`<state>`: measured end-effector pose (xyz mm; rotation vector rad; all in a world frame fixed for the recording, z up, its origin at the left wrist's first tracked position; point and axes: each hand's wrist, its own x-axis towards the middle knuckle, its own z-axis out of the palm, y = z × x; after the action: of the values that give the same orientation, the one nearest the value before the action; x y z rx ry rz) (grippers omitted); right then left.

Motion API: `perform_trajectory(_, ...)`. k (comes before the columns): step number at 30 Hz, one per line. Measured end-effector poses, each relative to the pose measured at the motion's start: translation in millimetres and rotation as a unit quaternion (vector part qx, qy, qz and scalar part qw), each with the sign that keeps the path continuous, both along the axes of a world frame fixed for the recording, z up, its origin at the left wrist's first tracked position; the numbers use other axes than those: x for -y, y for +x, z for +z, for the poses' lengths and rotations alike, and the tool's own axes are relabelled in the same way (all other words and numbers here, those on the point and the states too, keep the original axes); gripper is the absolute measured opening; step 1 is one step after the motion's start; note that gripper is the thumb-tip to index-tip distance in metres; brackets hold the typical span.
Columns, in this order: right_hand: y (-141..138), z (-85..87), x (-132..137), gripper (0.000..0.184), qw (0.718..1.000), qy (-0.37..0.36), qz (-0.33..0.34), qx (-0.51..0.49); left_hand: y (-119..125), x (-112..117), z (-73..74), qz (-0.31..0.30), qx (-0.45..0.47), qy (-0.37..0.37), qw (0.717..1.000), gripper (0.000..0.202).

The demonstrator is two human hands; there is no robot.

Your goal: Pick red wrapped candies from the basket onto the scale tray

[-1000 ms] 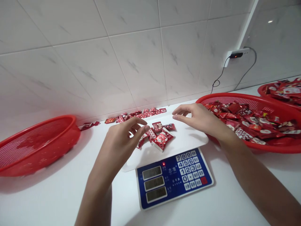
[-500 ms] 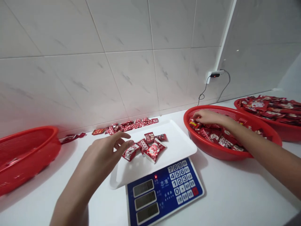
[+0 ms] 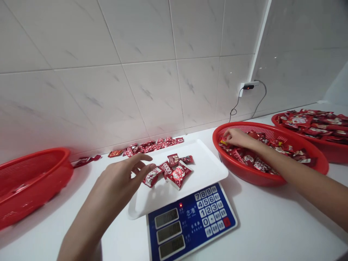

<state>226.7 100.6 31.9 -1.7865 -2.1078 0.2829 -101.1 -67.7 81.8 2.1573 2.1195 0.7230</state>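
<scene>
A blue electronic scale (image 3: 190, 221) carries a white weighing tray (image 3: 206, 165). Several red wrapped candies (image 3: 174, 171) lie in a small heap on that tray. My left hand (image 3: 123, 179) hovers at the tray's left edge, fingers spread and holding nothing, fingertips close to the heap. My right hand (image 3: 239, 138) reaches into the red basket (image 3: 272, 177) full of red candy packets; its fingers curl down among the packets at the basket's left side. What they grip is hidden.
An empty-looking red mesh basket (image 3: 32, 181) stands at the far left. A row of loose candies (image 3: 146, 145) lies along the wall. A second red basket of candies (image 3: 312, 125) sits at the far right. A wall socket with a charger and cable (image 3: 248, 87) is above.
My right hand moved from above the tray into the right-hand basket and now digs among the packets. My left hand stayed beside the candy heap.
</scene>
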Motion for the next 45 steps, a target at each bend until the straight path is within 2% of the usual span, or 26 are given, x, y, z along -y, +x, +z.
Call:
perform_trajectory(3,-15,16.2,17,0.020,0.996,0.055,0.030,-0.063,-4,2,-1.5,-0.008,0.002,0.007,1.000,0.035)
perform_trajectory(6,-43,25.8,40,0.020,0.966,0.093,0.119,-0.210,-8,4,-2.1,-0.014,0.019,0.018,1.000,0.035)
perform_trajectory(9,-77,25.2,59,0.018,0.915,0.011,0.217,-0.340,-7,4,-0.9,-0.012,0.023,0.022,0.999,0.035)
perform_trajectory(12,-106,20.0,71,0.017,0.866,-0.047,0.275,-0.415,-1,6,1.3,-0.021,0.025,0.025,0.999,0.033)
perform_trajectory(16,-135,7.5,82,0.017,0.841,-0.082,0.297,-0.445,3,8,1.4,-0.038,0.014,0.006,0.999,0.031)
perform_trajectory(19,-149,-5.7,88,0.012,0.854,-0.097,0.316,-0.402,-1,7,-1.3,-0.030,0.010,0.012,0.999,0.031)
perform_trajectory(22,-151,-9.1,93,0.015,0.879,-0.045,0.337,-0.335,-5,6,-3.3,-0.025,0.012,0.029,0.999,0.032)
perform_trajectory(25,-134,4.4,94,0.023,0.883,0.054,0.335,-0.325,-5,5,-3.6,-0.024,0.015,0.048,0.998,0.030)
perform_trajectory(30,-93,30.9,88,0.026,0.883,0.118,0.283,-0.354,-2,3,-3.6,-0.021,0.008,0.043,0.999,0.028)
perform_trajectory(34,-81,34.2,85,0.028,0.898,0.126,0.253,-0.336,-1,2,-5.1,-0.019,-0.001,0.034,0.999,0.027)
perform_trajectory(40,-85,35.6,89,0.027,0.916,0.121,0.250,-0.290,0,2,-6.3,-0.022,-0.006,0.033,0.999,0.030)
perform_trajectory(45,-84,37.1,91,0.026,0.918,0.123,0.247,-0.284,2,2,-5.6,-0.026,-0.012,0.039,0.999,0.028)
